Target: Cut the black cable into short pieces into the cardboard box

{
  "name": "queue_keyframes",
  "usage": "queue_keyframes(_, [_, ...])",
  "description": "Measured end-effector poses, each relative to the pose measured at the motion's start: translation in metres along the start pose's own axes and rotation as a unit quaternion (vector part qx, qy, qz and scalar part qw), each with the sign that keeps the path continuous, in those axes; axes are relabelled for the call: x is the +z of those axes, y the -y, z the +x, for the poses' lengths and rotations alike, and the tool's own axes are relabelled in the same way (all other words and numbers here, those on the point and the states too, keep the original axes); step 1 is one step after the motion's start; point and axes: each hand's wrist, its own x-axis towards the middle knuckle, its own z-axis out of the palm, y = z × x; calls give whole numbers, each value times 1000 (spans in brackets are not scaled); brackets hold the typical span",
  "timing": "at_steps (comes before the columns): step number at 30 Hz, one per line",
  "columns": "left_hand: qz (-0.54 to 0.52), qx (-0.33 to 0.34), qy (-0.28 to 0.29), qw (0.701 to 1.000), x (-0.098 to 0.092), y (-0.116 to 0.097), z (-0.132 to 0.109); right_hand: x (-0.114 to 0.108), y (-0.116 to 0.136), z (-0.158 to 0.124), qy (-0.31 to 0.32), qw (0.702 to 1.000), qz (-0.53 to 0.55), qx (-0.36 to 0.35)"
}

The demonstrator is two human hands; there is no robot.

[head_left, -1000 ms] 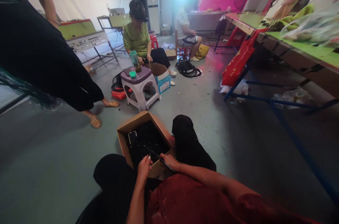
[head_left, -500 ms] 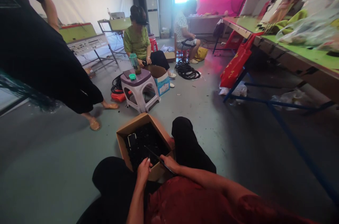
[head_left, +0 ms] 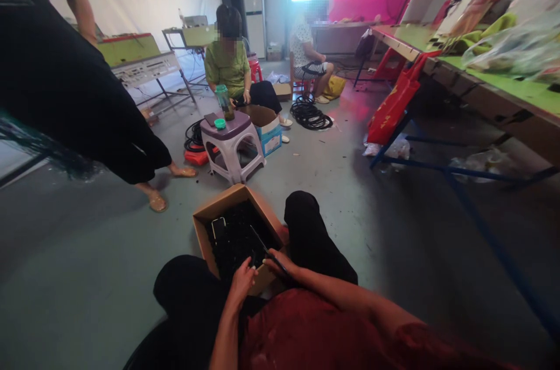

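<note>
My right hand (head_left: 275, 262) is wrapped round the dark handle of a long, thin blade-like tool (head_left: 259, 237), whose tip points up and left over an open cardboard box (head_left: 205, 241). Whether the tool is a knife or scissors I cannot tell. Just left of it, my left hand (head_left: 243, 279) has its fingers pinched together at the near edge of the box; what is in them is too small and dark to name. Many small black pieces (head_left: 234, 247) fill the box, and a phone (head_left: 219, 230) with a pale rim lies on them.
Beyond the box stands a plastic stool (head_left: 231, 128) bearing a green-lidded bottle (head_left: 224, 104). A seated person (head_left: 230, 69) works behind it, near a blue carton (head_left: 271, 138). Black coils (head_left: 310, 114) lie on the floor. Someone stands at left; a workbench (head_left: 485, 96) runs along the right.
The blade-like tool has swung its tip up and to the right, away from my left fingers. My left hand has shifted slightly right. The view has moved a little.
</note>
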Motion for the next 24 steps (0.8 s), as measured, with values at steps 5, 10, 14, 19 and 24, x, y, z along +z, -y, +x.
queue_keyframes(5, [-11,-6,73,997,4,-3,-11,-1,3,1,38,994,100,-10])
queue_keyframes(10, [-31,7,115,993,9,3,-13,2,-3,6,52,986,161,-2])
queue_keyframes(14, [9,20,118,993,11,0,-18,4,-15,9,53,980,192,-2])
queue_keyframes(19, [164,110,71,978,6,-10,-36,5,-24,15,49,975,219,-6])
queue_keyframes(24, [206,110,33,972,6,-7,-43,2,-26,17,36,974,224,-8])
